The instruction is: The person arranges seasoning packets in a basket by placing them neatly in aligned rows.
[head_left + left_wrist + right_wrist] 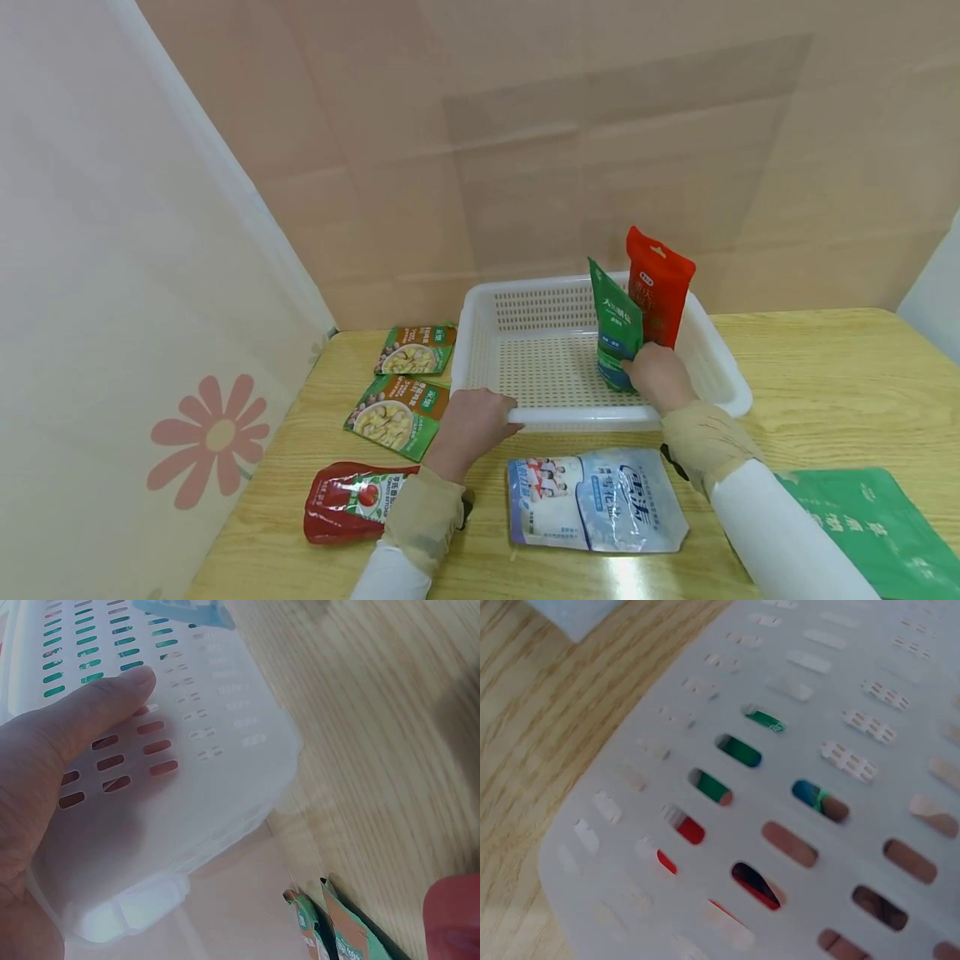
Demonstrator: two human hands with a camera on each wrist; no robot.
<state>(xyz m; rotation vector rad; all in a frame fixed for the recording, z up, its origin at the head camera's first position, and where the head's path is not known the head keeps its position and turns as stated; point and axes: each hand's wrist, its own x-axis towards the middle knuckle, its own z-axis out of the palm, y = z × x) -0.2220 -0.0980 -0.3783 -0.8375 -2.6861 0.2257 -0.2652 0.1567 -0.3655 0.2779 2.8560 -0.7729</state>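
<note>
A white plastic basket [555, 421] with slotted walls stands on the table. My left hand [480, 421] grips its near rim at the left corner, the thumb [131, 686] lying on the outer wall in the left wrist view and the fingers showing through the slots. Inside the basket's right part, my right hand [660, 375] holds the lower part of a green packet [618, 321], which stands upright and leans a little left. A red packet [660, 287] stands right behind it against the back wall. The right wrist view shows both packets and fingers only through slots.
In front of the basket lies a pale blue pouch [600, 500]. Two green-and-brown soup packets [397, 412] lie to its left, with a red ketchup pouch [348, 504] nearer. A large green bag [873, 525] lies at the right. A curtain-like wall [225, 333] borders the left side.
</note>
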